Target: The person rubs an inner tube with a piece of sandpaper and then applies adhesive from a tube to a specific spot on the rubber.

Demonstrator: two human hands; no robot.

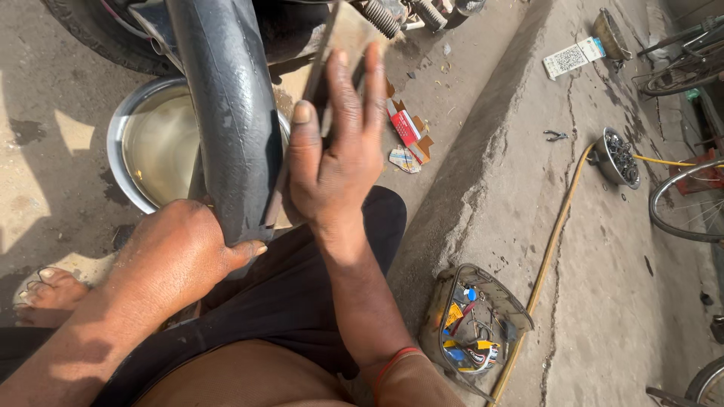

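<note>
A black rubber inner tube (230, 113) is running almost straight up and down in front of the seated person, its long axis pointing away from the lap toward the dark tyre (98, 34) at the top of the view. The left hand (177, 252) is clamping the tube's near end, thumb wrapping across it just above the knee. The right hand (335, 151) is sitting higher and to the right of the tube, fingers spread flat and pressing a thin brownish board or rasp-like strip (343, 38) against the tube's side (what the strip is made of I cannot tell). So both hands are engaged, the left closed round the rubber, the right gripping the strip with extended fingers, and the left is the nearer one to the tube's lower end.

Behind the tube a steel basin (147, 143) is holding cloudy water. A bare foot (49, 290) is resting on the ground at the left. To the right, a small torn red-and-white carton (407, 132) is lying by a raised concrete ledge (483, 188); further out a clear tray of small parts (475, 332), a yellow hose (554, 241), a metal bowl of bits (618, 158) and bicycle wheels (682, 200) are lying about.
</note>
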